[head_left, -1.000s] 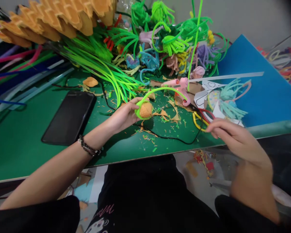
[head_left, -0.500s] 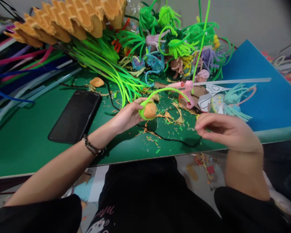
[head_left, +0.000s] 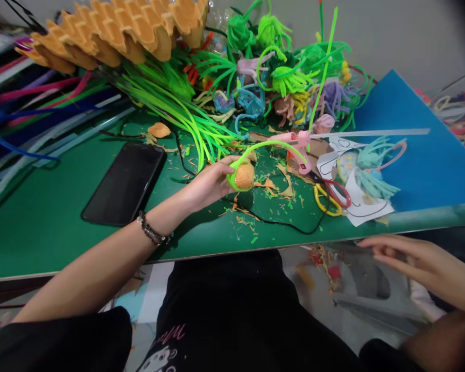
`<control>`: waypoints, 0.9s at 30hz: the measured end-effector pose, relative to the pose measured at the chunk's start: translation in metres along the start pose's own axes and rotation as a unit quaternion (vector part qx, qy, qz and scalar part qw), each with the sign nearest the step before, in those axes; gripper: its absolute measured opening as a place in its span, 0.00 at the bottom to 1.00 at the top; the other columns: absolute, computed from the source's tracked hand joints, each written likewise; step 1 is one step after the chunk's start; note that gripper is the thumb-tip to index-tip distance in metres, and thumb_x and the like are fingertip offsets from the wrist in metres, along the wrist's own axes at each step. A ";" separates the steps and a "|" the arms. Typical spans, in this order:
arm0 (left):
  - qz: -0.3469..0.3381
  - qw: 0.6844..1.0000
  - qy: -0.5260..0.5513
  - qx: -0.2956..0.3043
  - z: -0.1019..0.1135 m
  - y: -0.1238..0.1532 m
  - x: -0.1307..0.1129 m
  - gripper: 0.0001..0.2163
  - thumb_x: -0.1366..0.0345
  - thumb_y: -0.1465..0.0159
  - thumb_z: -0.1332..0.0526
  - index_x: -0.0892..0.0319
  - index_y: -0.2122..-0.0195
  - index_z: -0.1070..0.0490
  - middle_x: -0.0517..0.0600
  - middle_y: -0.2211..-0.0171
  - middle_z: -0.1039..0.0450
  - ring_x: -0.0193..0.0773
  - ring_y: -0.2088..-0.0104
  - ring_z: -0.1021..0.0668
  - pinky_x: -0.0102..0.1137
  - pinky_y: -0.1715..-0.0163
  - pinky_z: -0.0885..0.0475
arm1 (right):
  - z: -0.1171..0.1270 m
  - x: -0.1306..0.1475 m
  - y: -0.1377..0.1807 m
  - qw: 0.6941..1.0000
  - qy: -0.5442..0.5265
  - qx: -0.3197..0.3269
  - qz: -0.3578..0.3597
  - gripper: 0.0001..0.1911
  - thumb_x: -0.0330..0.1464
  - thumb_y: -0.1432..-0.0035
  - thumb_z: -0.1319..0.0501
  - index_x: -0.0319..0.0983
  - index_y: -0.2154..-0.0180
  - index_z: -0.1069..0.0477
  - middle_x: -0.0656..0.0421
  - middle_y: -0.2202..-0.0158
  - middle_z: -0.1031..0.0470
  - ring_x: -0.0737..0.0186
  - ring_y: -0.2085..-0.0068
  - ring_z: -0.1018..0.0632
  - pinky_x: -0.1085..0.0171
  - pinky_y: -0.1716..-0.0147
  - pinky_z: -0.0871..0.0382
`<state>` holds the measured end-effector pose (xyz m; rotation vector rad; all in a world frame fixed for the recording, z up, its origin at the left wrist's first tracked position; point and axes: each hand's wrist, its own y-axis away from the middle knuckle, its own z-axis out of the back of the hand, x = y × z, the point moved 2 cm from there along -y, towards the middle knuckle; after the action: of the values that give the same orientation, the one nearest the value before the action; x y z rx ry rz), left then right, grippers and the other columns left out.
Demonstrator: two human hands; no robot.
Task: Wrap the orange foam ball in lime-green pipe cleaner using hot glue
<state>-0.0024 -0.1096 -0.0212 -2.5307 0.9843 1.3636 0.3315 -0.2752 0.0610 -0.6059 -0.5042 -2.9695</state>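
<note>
In my left hand (head_left: pixel 213 181) is an orange egg-carton cup (head_left: pixel 244 176) with a bright green pipe cleaner (head_left: pixel 273 144) round its edge. One end of the pipe cleaner arches out to the right, towards a pink glue gun (head_left: pixel 301 142). My right hand (head_left: pixel 422 263) hovers off the table's front edge, low on the right. Its fingers are stretched out, and nothing shows in them. Nearest to it on the table are scissors (head_left: pixel 335 199) with red and yellow handles and white paper cut-outs (head_left: pixel 366 206) with black outlines.
A black phone (head_left: pixel 124 183) lies on the green table (head_left: pixel 54 227). Behind are an egg carton (head_left: pixel 132 31), green pipe cleaners (head_left: pixel 189 121) and a heap of pipe-cleaner figures (head_left: pixel 287 77). A blue board (head_left: pixel 426 139) is at the right; a black cord (head_left: pixel 279 223) crosses the scraps.
My right hand has swung right and down, away from the table, uncovering the scissors and paper cut-outs. My left hand keeps hold of the cup, nearly still.
</note>
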 end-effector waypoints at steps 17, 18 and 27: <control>0.001 1.000 0.007 0.004 0.001 0.001 0.001 0.15 0.69 0.50 0.42 0.60 0.60 0.31 0.49 0.62 0.28 0.34 0.65 0.28 0.29 0.66 0.30 | 0.000 0.051 -0.064 0.984 -0.069 0.028 0.162 0.09 0.35 0.42 0.39 0.43 0.69 0.40 0.60 0.68 0.33 0.64 0.68 0.30 0.63 0.68 0.34; 0.002 1.000 0.009 0.003 0.001 0.001 0.002 0.15 0.69 0.50 0.42 0.60 0.60 0.31 0.49 0.62 0.28 0.34 0.65 0.28 0.29 0.66 0.30 | 0.000 0.054 -0.067 0.980 -0.083 0.017 0.180 0.11 0.34 0.42 0.39 0.42 0.72 0.42 0.60 0.68 0.33 0.64 0.67 0.30 0.63 0.67 0.35; 0.005 1.000 0.002 -0.007 0.000 0.002 0.001 0.15 0.70 0.49 0.43 0.60 0.59 0.32 0.48 0.61 0.29 0.35 0.64 0.28 0.33 0.60 0.30 | -0.007 0.068 -0.078 0.981 -0.097 0.037 0.165 0.07 0.36 0.41 0.40 0.40 0.70 0.29 0.62 0.74 0.26 0.69 0.75 0.28 0.68 0.75 0.35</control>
<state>-0.0029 -0.1117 -0.0215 -2.5420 0.9938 1.3740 0.2564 -0.2043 0.0576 -0.8820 -0.4707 -2.5835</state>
